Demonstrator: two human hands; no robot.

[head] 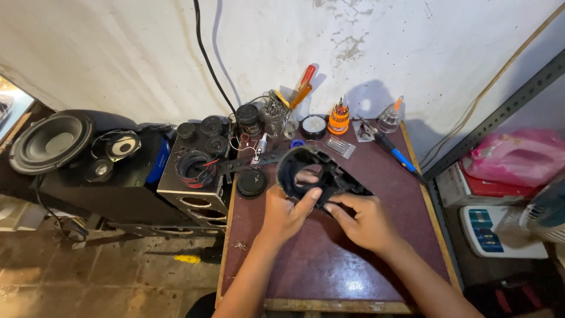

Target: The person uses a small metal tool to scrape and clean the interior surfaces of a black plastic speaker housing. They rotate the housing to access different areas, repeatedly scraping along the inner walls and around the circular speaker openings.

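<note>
Both hands hold a black plastic frame w/ a big round hole (318, 176) just above the dark red surface (329, 265). Left hand (285, 215) has a closed grip on the ring part, thumb up on its rim. Right hand (365, 221) pinches the frame's right end. A round black cap (252, 183) lies near the left side.

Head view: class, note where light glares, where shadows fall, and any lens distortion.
Head view: glare spots the maroon table near its front edge; the screwdriver and glue bottle cast soft shadows on the wall; the floor at left is dim; wide-angle bending curves the metal shelf post.
</note>
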